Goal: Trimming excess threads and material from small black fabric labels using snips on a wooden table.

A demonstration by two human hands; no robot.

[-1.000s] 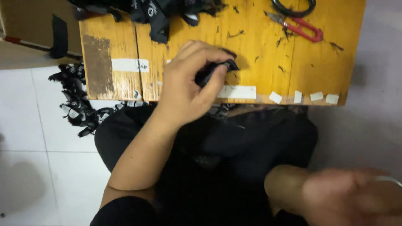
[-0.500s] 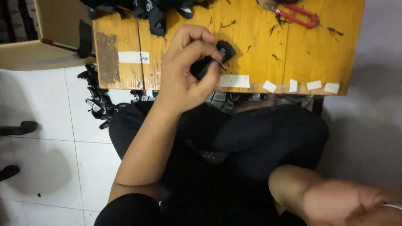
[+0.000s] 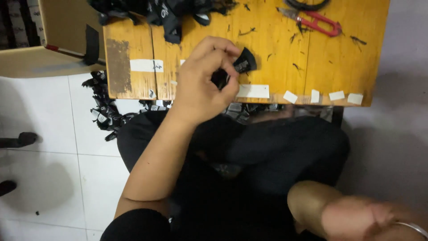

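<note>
A: What sits nearest, at the bottom of the frame?

B: The right hand, low in the lower right corner, blurred. I cannot tell whether its grip is wide or closed, or whether it holds anything. A thin bangle shows at the wrist. Just above it the person's lap in dark trousers fills the middle.

A: And the other hand?

B: The left hand is at centre frame, over the near edge of the wooden counter. Its grip is narrow, fingertips pinched on a small black fabric piece that sticks out to the right of the fingers, above the counter.

A: What lies around it?

B: White paper tabs in a row along the counter's near edge, to the right. Left of the lap, black scraps lie on the white tiled floor.

A: Farther up?

B: Red snips at upper right, a heap of black pieces at top centre, a cardboard box at upper left.
</note>
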